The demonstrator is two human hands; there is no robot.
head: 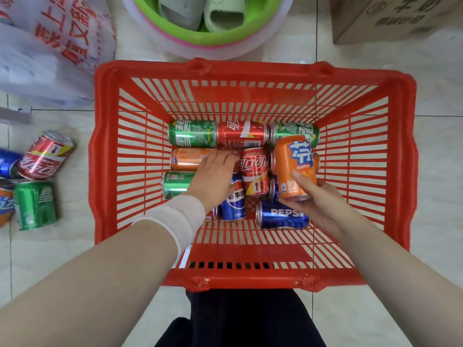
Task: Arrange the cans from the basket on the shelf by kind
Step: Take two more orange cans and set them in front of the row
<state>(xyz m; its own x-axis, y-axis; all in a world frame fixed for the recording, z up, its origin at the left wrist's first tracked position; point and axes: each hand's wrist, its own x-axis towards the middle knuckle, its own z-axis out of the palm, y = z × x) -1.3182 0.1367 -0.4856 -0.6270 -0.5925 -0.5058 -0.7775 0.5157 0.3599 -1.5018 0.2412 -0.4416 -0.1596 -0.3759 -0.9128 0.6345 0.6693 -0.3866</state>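
Observation:
A red plastic basket [375, 151] stands on the tiled floor below me. Several drink cans lie in it: green ones [191, 133], red cola cans [253, 171], an orange one [186, 159] and blue Pepsi cans [281, 217]. My right hand [318, 204] grips an orange Fanta can [294, 169] by its lower end and holds it above the others. My left hand [215, 177], with a white wristband, rests palm down on the cans at the basket's middle, fingers curling over them; what it holds is hidden.
On the floor to the left lie a red cola can [46, 156], a green can [35, 205], a blue can [7, 162] and an orange can [5, 204]. A printed plastic bag [50, 46], a basin with slippers [208, 21] and a cardboard box [390, 18] stand beyond the basket.

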